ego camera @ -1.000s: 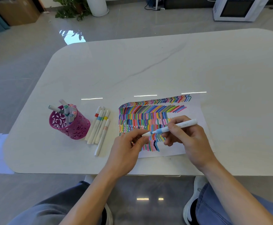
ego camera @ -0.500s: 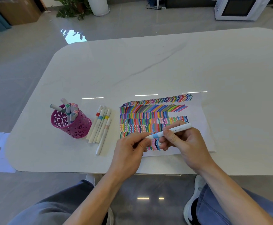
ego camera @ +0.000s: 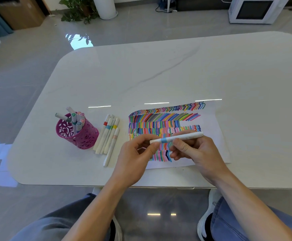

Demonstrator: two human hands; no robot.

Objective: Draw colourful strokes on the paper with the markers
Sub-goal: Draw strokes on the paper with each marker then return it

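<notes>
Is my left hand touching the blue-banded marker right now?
Touching. The head view shows the left hand pinching the left end of the blue-banded marker.

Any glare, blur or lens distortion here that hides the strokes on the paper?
Head view: wide-angle bend curves the table edges; thin glare streaks lie just beyond the paper, off the strokes; left hand, right hand and blue-banded marker look sharp.

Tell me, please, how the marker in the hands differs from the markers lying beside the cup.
The held marker is gripped by the left hand and right hand above the paper; the loose markers lie untouched on the table. The held marker runs crosswise, while the loose markers point away from the person. Both have white barrels with colour bands.
</notes>
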